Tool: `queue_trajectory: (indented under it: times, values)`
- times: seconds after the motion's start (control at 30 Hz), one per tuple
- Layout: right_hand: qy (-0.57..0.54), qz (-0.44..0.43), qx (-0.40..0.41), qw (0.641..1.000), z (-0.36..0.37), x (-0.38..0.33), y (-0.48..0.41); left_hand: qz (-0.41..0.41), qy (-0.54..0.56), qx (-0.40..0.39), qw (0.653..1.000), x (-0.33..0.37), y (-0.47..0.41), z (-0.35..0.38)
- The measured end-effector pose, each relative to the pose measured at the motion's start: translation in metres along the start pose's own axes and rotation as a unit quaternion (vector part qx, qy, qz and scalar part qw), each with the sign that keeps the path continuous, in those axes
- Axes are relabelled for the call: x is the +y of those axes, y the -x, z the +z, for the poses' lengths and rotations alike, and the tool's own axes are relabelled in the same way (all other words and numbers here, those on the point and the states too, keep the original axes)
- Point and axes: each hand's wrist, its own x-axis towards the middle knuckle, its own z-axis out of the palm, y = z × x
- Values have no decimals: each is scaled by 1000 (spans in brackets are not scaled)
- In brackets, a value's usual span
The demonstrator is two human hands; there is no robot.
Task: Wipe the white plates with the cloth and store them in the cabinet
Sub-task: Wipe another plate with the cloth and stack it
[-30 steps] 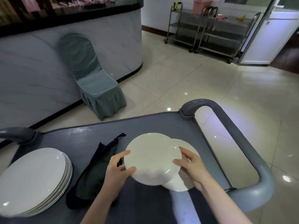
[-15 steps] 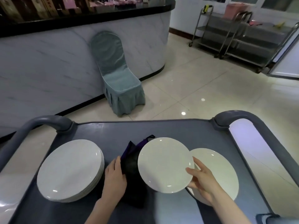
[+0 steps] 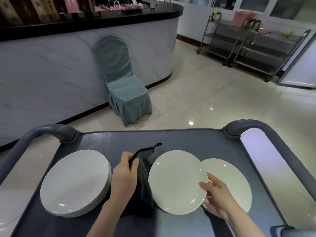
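A grey cart top point(image 3: 188, 141) carries the plates. My right hand point(image 3: 216, 196) grips a white plate point(image 3: 174, 182) by its right rim, tilted above the cart. Partly under it on the right lies a second white plate point(image 3: 230, 180). A stack of several white plates point(image 3: 75, 182) rests at the left. Between the stack and the held plate lies a dark cloth point(image 3: 143, 183), and my left hand point(image 3: 124, 173) pinches its upper edge.
A teal covered chair point(image 3: 123, 82) stands against a marble counter point(image 3: 51, 65) beyond the cart. Steel trolleys point(image 3: 248, 43) stand at the far right near a white door. The cart's curved handles point(image 3: 266, 132) rise at both far corners. Tiled floor lies between.
My left hand left the plate's edge, moved onto the cloth and closed on its top edge. The view has swung left. My right hand kept hold of the plate.
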Motion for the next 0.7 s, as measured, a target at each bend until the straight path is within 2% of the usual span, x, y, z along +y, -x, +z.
queue_trajectory:
  times: [0.07,0.13,0.2,0.27,0.3,0.33,0.37,0.43,0.47,0.5,0.57,0.6,0.67,0.7]
  values:
    - [27,-11,4,1000,3,3,1,55,36,-28,997,31,0,-1]
    - [30,-19,5,999,8,6,2,104,50,-104,988,57,5,2]
    - [9,-22,11,1000,14,7,1,133,49,-231,962,72,17,9]
    - [-28,-26,14,999,17,6,0,104,37,-371,922,73,29,17]
    - [-49,-28,14,998,17,5,-1,81,19,-412,907,66,34,20]
    - [-67,-30,14,997,18,5,-1,80,-9,-411,908,56,37,24]
    - [-78,-30,17,996,18,4,0,103,-50,-367,923,45,37,28]
    - [-87,-34,25,995,18,3,2,153,-99,-214,960,20,34,33]
    - [-89,-39,22,995,18,3,4,168,-108,-165,966,9,34,36]
    - [-88,-45,15,995,20,2,7,173,-123,-150,966,3,34,39]
    - [-72,-58,3,996,25,2,13,141,-184,-220,947,2,37,47]
    - [-66,-65,-3,996,29,2,15,129,-233,-265,927,1,39,52]
    - [-62,-78,-11,995,36,2,18,154,-298,-283,899,3,41,59]
    - [-60,-83,-9,995,39,1,19,165,-298,-285,896,4,43,62]
